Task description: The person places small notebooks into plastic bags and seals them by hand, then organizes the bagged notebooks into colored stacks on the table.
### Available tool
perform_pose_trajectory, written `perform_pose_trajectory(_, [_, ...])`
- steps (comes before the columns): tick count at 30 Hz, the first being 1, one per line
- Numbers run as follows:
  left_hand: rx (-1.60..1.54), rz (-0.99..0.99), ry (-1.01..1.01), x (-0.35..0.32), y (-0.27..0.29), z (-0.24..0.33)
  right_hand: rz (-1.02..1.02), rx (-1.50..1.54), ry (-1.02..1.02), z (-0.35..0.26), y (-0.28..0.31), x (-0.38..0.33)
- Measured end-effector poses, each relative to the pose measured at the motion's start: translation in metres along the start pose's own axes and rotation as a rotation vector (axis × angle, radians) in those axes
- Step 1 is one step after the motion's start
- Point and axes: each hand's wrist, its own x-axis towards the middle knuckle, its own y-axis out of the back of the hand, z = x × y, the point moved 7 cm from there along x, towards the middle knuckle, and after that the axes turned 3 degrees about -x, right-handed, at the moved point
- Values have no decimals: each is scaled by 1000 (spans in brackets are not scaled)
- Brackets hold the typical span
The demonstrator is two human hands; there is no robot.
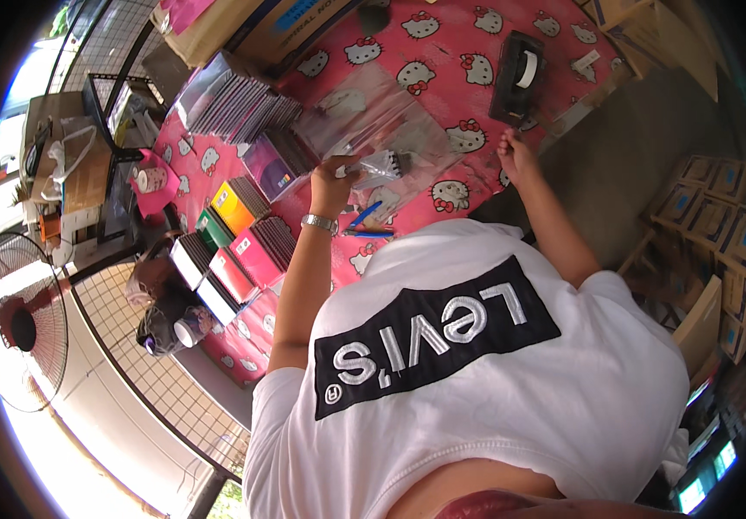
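Note:
My left hand (331,189), with a metal-banded watch (319,223) at the wrist, is closed on a small crumpled clear plastic packet (381,166). The packet's far end looks dark and ridged; what is inside is too small to tell. Flat clear plastic bags (429,143) lie under and beyond it on the table. My right hand (515,157) is closed in a pinch just below a black tape dispenser (518,80) with a white roll. Anything between those fingertips is too small to see. Blue-handled pliers or scissors (369,227) lie near my left wrist.
Stacked spiral notebooks (243,102) and colourful small notebooks (262,251) line the left of the pink patterned table cover (420,73). A cardboard box (291,35) stands at the back. More boxes (706,208) are stacked at right. A fan (22,324) stands far left.

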Motion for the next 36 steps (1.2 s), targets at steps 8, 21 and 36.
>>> perform_pose_trajectory(8, [87,121,20,-17,5,-3,-1349,-1656,421,60,-346,-96])
perform_pose_trajectory(21, [14,234,-101,-32,-7,12,-955,-1693,-508,121,-251,8])
perform_pose_trajectory(36, [-648,518,101,-66,99,11,-807,-1143,393,103,-346,-87])
